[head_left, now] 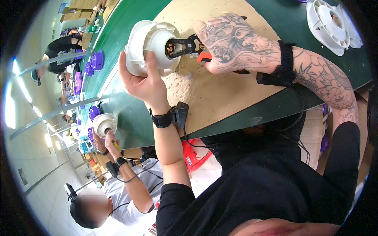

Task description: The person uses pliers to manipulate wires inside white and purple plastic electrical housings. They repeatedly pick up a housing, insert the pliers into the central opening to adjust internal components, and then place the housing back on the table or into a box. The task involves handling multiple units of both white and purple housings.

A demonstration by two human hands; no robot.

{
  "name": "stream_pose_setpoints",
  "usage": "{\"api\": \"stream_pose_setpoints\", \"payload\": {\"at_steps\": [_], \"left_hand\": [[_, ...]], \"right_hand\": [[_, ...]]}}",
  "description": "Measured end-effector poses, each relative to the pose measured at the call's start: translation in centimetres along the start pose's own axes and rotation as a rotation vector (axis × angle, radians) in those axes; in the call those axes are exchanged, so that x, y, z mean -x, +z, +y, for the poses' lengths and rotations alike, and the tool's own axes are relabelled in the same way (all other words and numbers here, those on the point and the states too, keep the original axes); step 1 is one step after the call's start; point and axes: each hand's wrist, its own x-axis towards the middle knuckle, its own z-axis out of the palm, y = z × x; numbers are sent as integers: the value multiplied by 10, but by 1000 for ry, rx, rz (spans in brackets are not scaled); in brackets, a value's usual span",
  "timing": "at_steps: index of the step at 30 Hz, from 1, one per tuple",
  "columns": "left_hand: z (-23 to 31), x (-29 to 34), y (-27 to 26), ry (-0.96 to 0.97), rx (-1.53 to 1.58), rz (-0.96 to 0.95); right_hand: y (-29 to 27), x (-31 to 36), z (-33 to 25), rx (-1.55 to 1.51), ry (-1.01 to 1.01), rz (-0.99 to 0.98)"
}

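Observation:
My left hand (147, 88) grips a round white plastic housing (143, 39) from its near side, with the thumb and fingers round the rim. The housing is tipped on its side, so its hollow central cup faces right. In my right hand (232, 43) is a pair of black pliers (185, 46) with an orange-red handle part. Their jaws reach into the cup, by small copper-coloured parts (170, 49). Whether the jaws are clamped on these is too small to tell. Some of the right fingers are hidden behind the hand.
Brown cardboard (220, 102) covers part of the green table (260, 124). A second white housing (328, 25) lies at the far right. To the left, a co-worker (134, 188) works on a similar white housing (105, 124). Purple round parts (96, 61) stand along the bench.

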Motion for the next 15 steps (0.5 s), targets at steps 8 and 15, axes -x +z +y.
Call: {"api": "stream_pose_setpoints", "payload": {"at_steps": [8,15], "left_hand": [[7,7,2,-48,-27,18],[4,0,5,-110,68,55]], "right_hand": [[11,0,-5,146,-7,55],[20,6,5,239,-100,236]]}}
